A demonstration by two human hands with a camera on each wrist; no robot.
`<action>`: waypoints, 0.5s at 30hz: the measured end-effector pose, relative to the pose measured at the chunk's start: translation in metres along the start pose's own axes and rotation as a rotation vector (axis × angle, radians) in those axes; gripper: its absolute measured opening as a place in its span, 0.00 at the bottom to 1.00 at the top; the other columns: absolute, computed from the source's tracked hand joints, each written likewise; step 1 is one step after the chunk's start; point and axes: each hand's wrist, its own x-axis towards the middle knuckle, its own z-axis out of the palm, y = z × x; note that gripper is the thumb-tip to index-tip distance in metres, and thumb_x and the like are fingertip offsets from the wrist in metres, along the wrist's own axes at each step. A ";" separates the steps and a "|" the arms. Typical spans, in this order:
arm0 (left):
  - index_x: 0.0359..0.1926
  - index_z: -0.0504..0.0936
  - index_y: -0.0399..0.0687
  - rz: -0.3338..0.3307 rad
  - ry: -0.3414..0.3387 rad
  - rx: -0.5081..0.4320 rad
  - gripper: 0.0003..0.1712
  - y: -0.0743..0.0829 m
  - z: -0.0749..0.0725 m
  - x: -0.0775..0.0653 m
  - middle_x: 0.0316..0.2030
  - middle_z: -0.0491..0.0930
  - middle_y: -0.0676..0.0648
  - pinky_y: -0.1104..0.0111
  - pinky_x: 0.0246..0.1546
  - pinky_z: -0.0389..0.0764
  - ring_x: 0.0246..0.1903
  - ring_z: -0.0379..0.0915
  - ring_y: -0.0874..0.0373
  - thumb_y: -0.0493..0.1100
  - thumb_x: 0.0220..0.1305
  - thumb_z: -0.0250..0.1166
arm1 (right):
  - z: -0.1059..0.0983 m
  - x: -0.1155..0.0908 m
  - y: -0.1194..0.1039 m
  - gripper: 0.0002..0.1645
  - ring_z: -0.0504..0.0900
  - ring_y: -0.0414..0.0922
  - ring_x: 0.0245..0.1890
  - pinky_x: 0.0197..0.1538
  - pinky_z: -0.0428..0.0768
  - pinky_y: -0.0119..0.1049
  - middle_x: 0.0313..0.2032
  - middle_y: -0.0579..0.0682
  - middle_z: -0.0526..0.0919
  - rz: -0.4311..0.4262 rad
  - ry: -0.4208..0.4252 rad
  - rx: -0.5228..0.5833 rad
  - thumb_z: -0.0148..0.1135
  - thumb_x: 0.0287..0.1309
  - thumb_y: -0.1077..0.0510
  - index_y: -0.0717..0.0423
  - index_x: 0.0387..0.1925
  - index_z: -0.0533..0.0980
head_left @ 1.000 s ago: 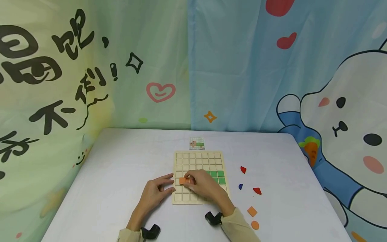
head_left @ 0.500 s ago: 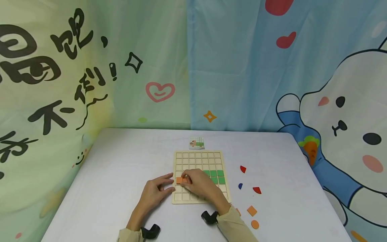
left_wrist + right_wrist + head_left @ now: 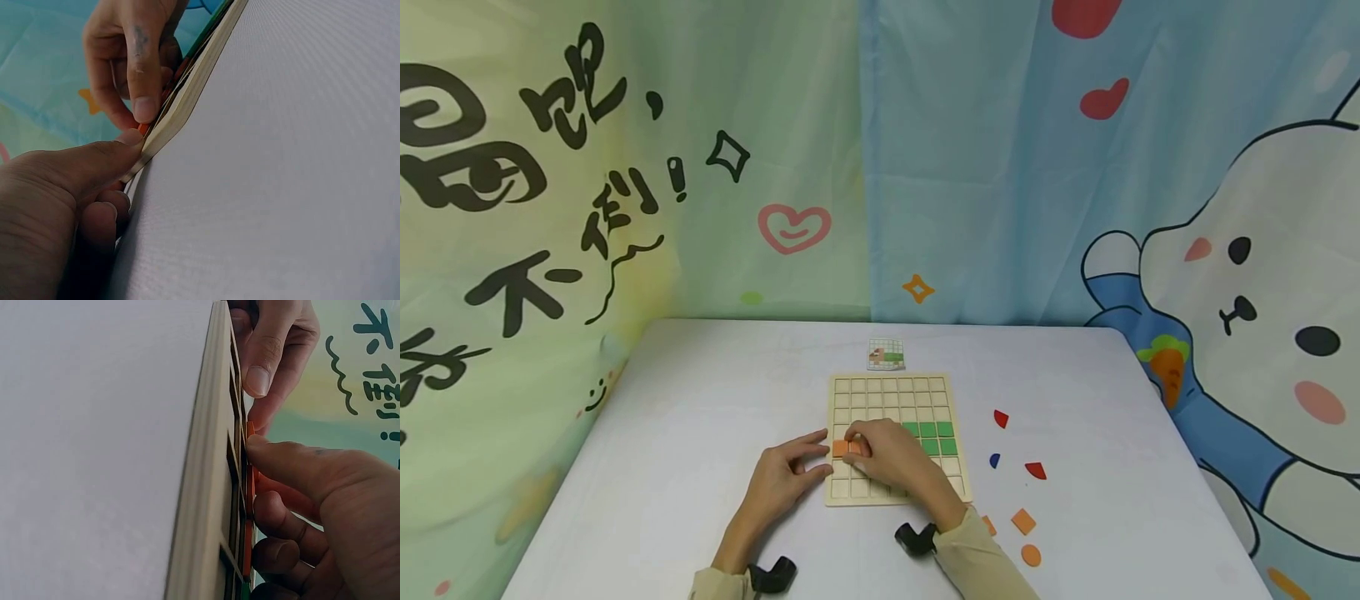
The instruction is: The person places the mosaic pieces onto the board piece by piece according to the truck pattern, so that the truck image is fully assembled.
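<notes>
My right hand [image 3: 891, 457] reaches over a wooden grid board [image 3: 889, 398], thumb and index finger pinching an orange square tile [image 3: 854, 447]. Another orange tile [image 3: 840, 449] lies just left of it, in the board's leftmost column. More orange edges show under the fingers in the right wrist view. At the board's left edge my left hand [image 3: 782, 479] rests its thumb and index fingertip, fingers relaxed and spread apart. Several green tiles [image 3: 929, 430] fill cells on the board's right side. The right hand covers the cells in between.
A small pattern card [image 3: 886, 355] lies behind the board. To the right are two red wedges [image 3: 1036, 471], a blue half-round piece [image 3: 995, 460], an orange diamond [image 3: 1023, 522] and an orange disc [image 3: 1031, 555]. Another orange piece [image 3: 989, 525] shows beside the right sleeve.
My right hand has slid left along the board with the orange tiles, bringing the leading one into the leftmost column. An orange piece has come into view beside the right sleeve. The left hand stays put.
</notes>
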 end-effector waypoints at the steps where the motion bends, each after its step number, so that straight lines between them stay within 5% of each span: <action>1: 0.46 0.93 0.46 -0.006 -0.002 -0.006 0.15 0.000 0.000 0.000 0.60 0.88 0.45 0.77 0.21 0.66 0.19 0.64 0.72 0.41 0.57 0.82 | 0.000 0.000 0.000 0.16 0.66 0.31 0.21 0.27 0.65 0.27 0.22 0.36 0.72 0.002 -0.001 -0.003 0.71 0.68 0.47 0.50 0.52 0.85; 8: 0.47 0.93 0.47 -0.046 -0.014 -0.015 0.16 0.004 -0.002 0.000 0.60 0.88 0.47 0.78 0.22 0.64 0.19 0.64 0.70 0.41 0.56 0.82 | 0.001 0.000 0.000 0.16 0.66 0.31 0.21 0.27 0.66 0.27 0.21 0.36 0.72 0.003 -0.002 0.006 0.71 0.68 0.47 0.50 0.51 0.85; 15: 0.47 0.93 0.47 -0.017 -0.010 -0.002 0.15 0.001 -0.001 0.000 0.60 0.88 0.46 0.77 0.21 0.65 0.18 0.64 0.71 0.41 0.57 0.81 | -0.002 -0.001 0.004 0.17 0.67 0.31 0.22 0.29 0.68 0.28 0.23 0.36 0.73 -0.015 -0.009 0.047 0.71 0.69 0.48 0.50 0.53 0.84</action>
